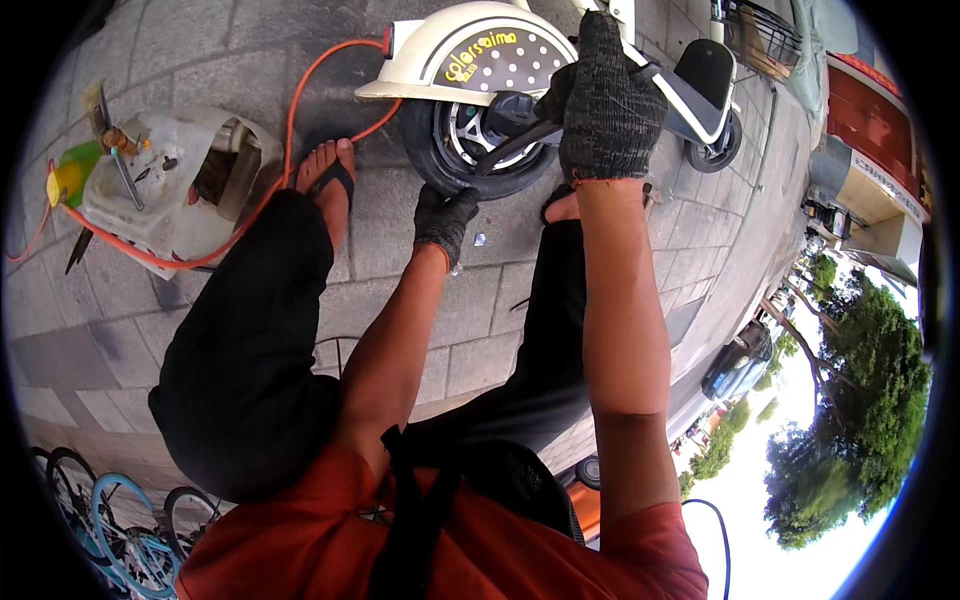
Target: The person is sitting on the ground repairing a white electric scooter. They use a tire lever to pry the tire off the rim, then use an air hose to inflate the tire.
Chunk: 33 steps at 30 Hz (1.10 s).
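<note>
A cream electric scooter (510,50) with a dotted dark side panel stands in front of me, its rear wheel towards me. My left hand (445,217), in a dark knit glove, grips the near lower edge of the black tyre (425,140). Higher and to the right, my right hand (612,115), gloved alike, is closed with its back to me. From it a dark curved bar (515,143) runs down across the wheel to the rim. The bar's kind is unclear, and the glove hides its end.
A cut-open whitish plastic container (160,180) with tools on top stands at left. An orange hose (292,105) loops around it towards the scooter. My sandalled feet flank the wheel on grey paving. Bicycles (130,530) stand at lower left; another small scooter wheel (715,145) is beyond.
</note>
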### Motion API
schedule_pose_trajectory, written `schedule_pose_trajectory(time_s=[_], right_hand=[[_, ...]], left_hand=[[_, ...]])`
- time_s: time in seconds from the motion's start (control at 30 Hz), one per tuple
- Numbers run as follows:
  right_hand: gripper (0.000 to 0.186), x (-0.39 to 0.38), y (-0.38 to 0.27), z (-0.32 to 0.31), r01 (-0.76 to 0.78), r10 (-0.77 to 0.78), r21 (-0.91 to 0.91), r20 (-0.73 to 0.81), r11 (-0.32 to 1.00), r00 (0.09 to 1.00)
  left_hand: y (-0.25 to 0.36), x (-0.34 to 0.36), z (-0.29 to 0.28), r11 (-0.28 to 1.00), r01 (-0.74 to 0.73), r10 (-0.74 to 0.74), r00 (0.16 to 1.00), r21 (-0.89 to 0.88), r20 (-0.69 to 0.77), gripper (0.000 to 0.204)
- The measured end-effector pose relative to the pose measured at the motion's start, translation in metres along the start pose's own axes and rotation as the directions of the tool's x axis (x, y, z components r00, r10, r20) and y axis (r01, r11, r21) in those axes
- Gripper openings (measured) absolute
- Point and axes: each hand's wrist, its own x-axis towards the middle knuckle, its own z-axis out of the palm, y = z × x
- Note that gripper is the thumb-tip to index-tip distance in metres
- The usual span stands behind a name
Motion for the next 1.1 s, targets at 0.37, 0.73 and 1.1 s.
schedule_pose_trajectory(time_s=[0.37,0.73,1.1], right_hand=[[0.032,0.074,-0.033,0.107,0.452,-0.338,-0.494,0.306,0.743,0.890],[0.032,0.089,-0.015,0.129,0.433,-0.435,-0.577,0.144,0.692,0.889],[0.037,0.069,-0.024,0.095,0.277,-0.145,-0.547,0.273,0.790,0.951]], left_hand=[[-0.004,0.002,-0.006,0.997,-0.072,0.072,0.997,0.005,-0.010,0.049],[-0.014,0.010,-0.014,0.985,-0.172,0.172,0.985,-0.029,-0.001,0.046],[-0.008,0.015,-0.013,0.983,-0.182,0.182,0.983,-0.011,-0.006,0.043]])
